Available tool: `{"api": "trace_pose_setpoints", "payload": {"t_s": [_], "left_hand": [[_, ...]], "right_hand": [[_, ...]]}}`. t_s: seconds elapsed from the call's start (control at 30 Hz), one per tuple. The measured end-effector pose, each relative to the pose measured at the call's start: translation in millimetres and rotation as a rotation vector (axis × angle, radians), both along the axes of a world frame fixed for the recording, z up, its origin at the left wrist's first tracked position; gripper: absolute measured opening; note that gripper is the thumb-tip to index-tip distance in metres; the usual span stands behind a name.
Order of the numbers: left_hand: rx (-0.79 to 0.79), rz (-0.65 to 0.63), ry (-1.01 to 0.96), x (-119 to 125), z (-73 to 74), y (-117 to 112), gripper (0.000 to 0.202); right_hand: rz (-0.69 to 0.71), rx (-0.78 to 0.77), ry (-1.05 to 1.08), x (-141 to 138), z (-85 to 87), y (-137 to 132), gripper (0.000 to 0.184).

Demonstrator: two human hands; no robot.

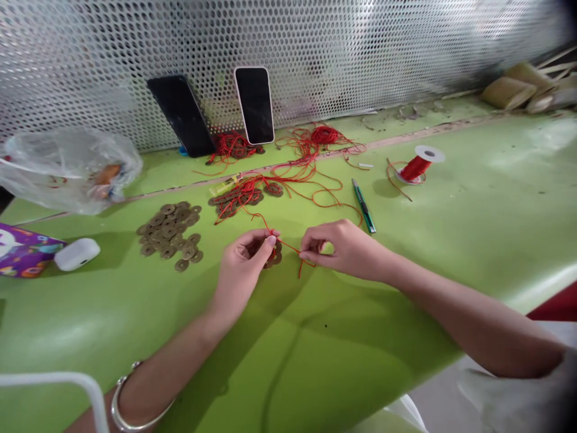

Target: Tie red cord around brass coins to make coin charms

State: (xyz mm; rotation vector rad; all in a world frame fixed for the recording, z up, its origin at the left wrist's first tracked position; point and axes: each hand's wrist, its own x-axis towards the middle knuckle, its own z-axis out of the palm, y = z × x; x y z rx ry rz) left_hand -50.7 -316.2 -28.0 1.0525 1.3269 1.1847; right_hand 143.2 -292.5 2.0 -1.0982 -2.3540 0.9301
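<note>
My left hand (246, 258) pinches a red cord between thumb and forefinger. Below its fingertips hang several brown coins with holes (277, 255), partly hidden by the hand. From there the red cord (288, 245) runs taut to my right hand (336, 248), whose thumb and fingertips are closed on it; a short loose end dangles beneath. Left of my left hand lies a pile of loose holed coins (169, 228). Just beyond both hands, more coins tied with red cord (237, 199) rest on the green table (360, 349).
Two phones (183, 114) (255, 105) lean against a perforated metal panel (315, 54). A green utility knife (363, 205) and a spool of red cord (417, 166) lie to the right. A plastic bag (67, 171), a purple box (27, 249) and a white earbud case (77, 254) are at left.
</note>
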Motion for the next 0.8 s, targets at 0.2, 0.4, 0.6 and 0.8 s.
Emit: {"api": "trace_pose_setpoints", "payload": {"t_s": [0.2, 0.4, 0.6, 0.8], "left_hand": [[-0.016, -0.032, 0.003, -0.2, 0.1, -0.6, 0.023], [-0.028, -0.027, -0.012, -2.1, -2.9, 0.7, 0.026], [-0.04, -0.026, -0.044, -0.8, -0.8, 1.0, 0.021], [-0.04, -0.035, -0.076, -0.1, 1.0, 1.1, 0.025]], "right_hand": [[0.017, -0.005, -0.051, -0.2, -2.3, -0.4, 0.004], [0.032, -0.026, -0.068, -3.4, -2.1, -1.7, 0.005], [0.041, -0.022, -0.084, -2.6, -2.1, -2.6, 0.005], [0.037, -0.015, -0.067, -2.6, -2.1, -2.0, 0.005]]}}
